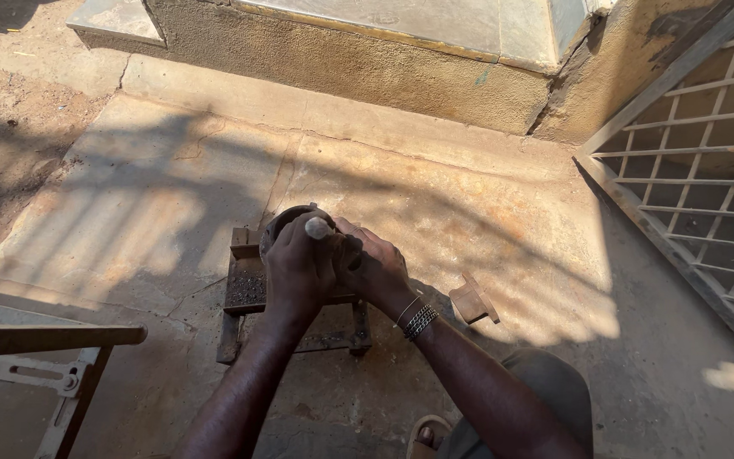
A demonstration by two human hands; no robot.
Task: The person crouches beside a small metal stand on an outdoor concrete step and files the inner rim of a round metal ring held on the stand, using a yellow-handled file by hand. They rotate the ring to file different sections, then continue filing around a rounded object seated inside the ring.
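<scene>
On the concrete floor [435,212], one small metal stand [248,289] carries one dark round bowl [280,223]. The left hand [299,268] is closed around one pale stick [317,228], its long axis near upright, tip pointing up toward the camera. The right hand [375,268] presses against the left, fingers curled. One wooden block [472,299] lies nearby.

Harsh sunlight, sharp focus; long shadows stripe the concrete floor [401,195], the foreground lying shaded.
</scene>
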